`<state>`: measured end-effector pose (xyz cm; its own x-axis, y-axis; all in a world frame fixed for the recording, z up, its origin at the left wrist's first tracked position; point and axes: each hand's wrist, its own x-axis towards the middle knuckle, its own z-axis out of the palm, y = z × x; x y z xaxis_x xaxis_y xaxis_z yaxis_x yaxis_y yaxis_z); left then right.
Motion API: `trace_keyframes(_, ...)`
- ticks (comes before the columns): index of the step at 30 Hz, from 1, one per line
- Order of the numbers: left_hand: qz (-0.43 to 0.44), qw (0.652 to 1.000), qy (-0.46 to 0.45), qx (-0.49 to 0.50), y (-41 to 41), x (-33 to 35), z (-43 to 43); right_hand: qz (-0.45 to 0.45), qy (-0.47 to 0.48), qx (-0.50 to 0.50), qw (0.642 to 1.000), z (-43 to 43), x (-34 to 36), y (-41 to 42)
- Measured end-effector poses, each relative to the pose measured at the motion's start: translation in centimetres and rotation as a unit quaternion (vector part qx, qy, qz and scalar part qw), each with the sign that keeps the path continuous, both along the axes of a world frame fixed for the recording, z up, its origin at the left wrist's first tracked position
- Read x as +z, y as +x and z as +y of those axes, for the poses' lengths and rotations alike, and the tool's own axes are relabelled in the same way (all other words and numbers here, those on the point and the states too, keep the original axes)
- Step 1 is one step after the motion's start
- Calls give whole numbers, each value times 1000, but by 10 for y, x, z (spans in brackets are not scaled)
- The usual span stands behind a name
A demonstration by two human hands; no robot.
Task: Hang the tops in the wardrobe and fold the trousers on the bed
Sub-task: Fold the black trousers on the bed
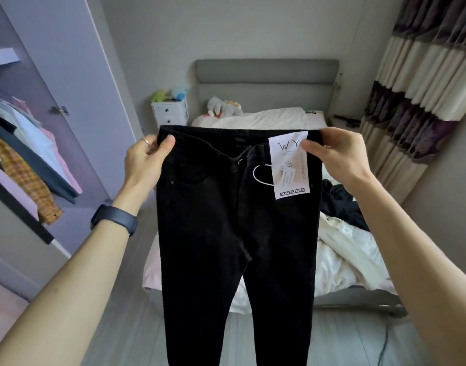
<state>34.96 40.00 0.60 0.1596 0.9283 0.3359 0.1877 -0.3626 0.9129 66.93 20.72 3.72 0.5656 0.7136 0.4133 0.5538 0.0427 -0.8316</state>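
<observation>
A pair of black jeans hangs full length in front of me, legs dropping out of the bottom of the view. My left hand pinches the left end of the waistband, and my right hand pinches the right end beside a white paper tag. Behind the jeans lies the bed with white bedding. On its right side sits a heap of clothes, black and cream. Several tops hang in the open wardrobe at the left.
The wardrobe's lilac door stands open at the left. A small white bedside chest with soft toys stands by the grey headboard. Striped curtains hang at the right. Grey floor runs between the wardrobe and bed.
</observation>
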Motion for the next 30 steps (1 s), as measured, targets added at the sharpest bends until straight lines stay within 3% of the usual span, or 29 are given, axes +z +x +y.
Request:
trace_keyframes(10, 3, 1000, -9, -9, 58, 7, 141, 6, -2, -36, 999, 150, 6, 49)
trace_keyframes(17, 121, 993, -17, 0, 124, -15, 254, -7, -41, -63, 997, 263, -31, 108)
trace_keyframes(25, 228, 970, -79, 18, 236, -91, 395, -5, -130, -82, 988, 405, -128, 221)
trace_keyframes(30, 260, 946, -193, 21, 315, -176, 483, 40, -224, -64, 972, 506, -221, 284)
